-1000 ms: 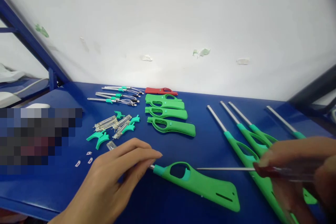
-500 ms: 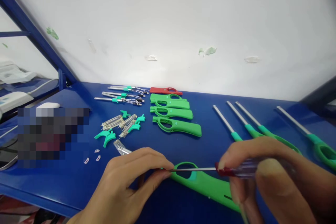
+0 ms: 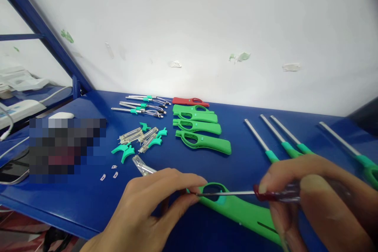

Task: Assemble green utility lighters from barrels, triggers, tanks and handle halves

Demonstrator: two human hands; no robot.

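My left hand (image 3: 153, 204) pinches the narrow end of a green lighter (image 3: 245, 212) between thumb and fingers. The lighter has a trigger loop with a teal trigger. My right hand (image 3: 321, 197) is wrapped round the handle of a screwdriver (image 3: 226, 193), dark red and clear purple. Its thin metal shaft lies across the trigger loop, pointing left. The tip meets my left fingertips, and they hide what it touches. Just behind my left hand lies a clear fuel tank (image 3: 141, 165) with a metal rod, partly covered.
Several green handle shells (image 3: 206, 143) and a red shell (image 3: 189, 101) lie at the back. Metal tubes with wires (image 3: 138, 105), clear tanks (image 3: 131, 136), teal triggers (image 3: 126, 151) and small white clips (image 3: 115, 174) lie left. Long-nosed lighters (image 3: 256, 136) lie right. A white wall rises behind.
The whole scene has shifted slightly right in view. Both hands keep their grips, and the screwdriver shaft still lies across the lighter's loop with its tip at my left fingers.
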